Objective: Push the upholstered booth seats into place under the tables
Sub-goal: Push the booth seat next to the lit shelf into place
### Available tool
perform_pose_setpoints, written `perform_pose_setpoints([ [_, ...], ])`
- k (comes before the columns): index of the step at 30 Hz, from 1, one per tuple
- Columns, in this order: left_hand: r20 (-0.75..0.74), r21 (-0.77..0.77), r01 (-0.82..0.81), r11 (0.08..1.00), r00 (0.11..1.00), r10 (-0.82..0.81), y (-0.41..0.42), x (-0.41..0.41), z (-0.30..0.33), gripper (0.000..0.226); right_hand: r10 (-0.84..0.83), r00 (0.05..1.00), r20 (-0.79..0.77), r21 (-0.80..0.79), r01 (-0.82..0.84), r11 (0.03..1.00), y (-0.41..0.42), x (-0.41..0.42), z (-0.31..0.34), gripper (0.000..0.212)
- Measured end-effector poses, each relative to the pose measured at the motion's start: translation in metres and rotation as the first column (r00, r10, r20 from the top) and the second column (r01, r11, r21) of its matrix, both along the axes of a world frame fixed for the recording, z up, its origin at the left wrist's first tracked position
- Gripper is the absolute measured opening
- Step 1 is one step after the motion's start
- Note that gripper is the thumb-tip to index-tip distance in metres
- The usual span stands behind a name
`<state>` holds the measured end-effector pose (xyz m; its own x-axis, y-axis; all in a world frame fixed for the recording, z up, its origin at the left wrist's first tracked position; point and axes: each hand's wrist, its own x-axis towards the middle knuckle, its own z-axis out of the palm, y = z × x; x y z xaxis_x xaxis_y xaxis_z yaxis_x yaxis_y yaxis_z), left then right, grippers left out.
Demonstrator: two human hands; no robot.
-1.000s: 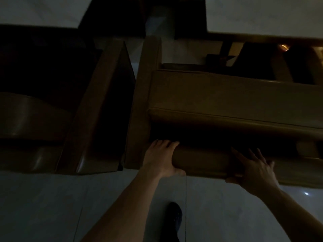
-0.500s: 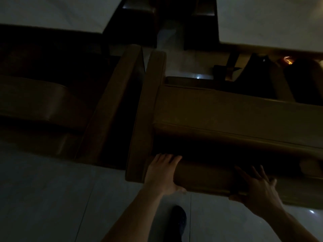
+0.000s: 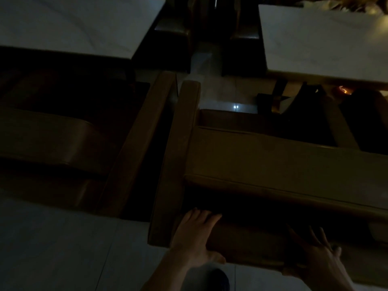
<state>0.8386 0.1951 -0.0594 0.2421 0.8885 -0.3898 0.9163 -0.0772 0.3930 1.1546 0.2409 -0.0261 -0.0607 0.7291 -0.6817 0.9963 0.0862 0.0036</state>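
Note:
The room is dim. A brown upholstered booth seat point(image 3: 283, 164) fills the right half of the head view, its seat cushion facing a white-topped table point(image 3: 319, 43) at the upper right. My left hand point(image 3: 196, 236) grips the top of its backrest near the left armrest, fingers over the top and thumb on the rear face. My right hand point(image 3: 319, 259) holds the same backrest further right, fingers spread over its top. A second booth seat point(image 3: 134, 141) stands to the left, in front of another white table point(image 3: 79, 28).
The two seats' armrests stand side by side with a narrow dark gap between them. Pale tiled floor point(image 3: 52, 248) lies behind the seats, and my dark shoe point(image 3: 218, 279) is on it. Dark table legs point(image 3: 277, 95) stand under the right table. More seats sit beyond the tables.
The right booth seat has slid forward toward its table with both hands staying on its backrest. The view has shifted forward, showing more of both tabletops.

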Motion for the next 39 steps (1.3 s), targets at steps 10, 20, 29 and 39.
perform_pose_setpoints([
  [10,-0.047,0.055,0.004,0.998,0.999,-0.002,0.044,-0.014,-0.008,0.111,0.031,0.999,-0.04,0.066,-0.028,0.997,0.032,-0.01,-0.006,0.12],
  [20,-0.085,0.099,0.013,0.995,0.996,-0.004,0.051,-0.013,-0.002,0.116,0.037,0.997,-0.073,0.151,-0.026,0.988,0.032,-0.005,-0.014,0.119],
  [29,-0.077,0.249,-0.077,0.966,0.992,0.099,0.027,-0.001,-0.003,0.108,-0.037,0.989,-0.141,0.269,0.075,0.96,0.006,0.024,-0.022,0.118],
  [39,-0.075,0.246,-0.08,0.966,0.992,0.102,0.032,0.002,-0.006,0.106,-0.046,0.989,-0.141,0.266,0.083,0.96,0.015,0.03,-0.032,0.113],
])
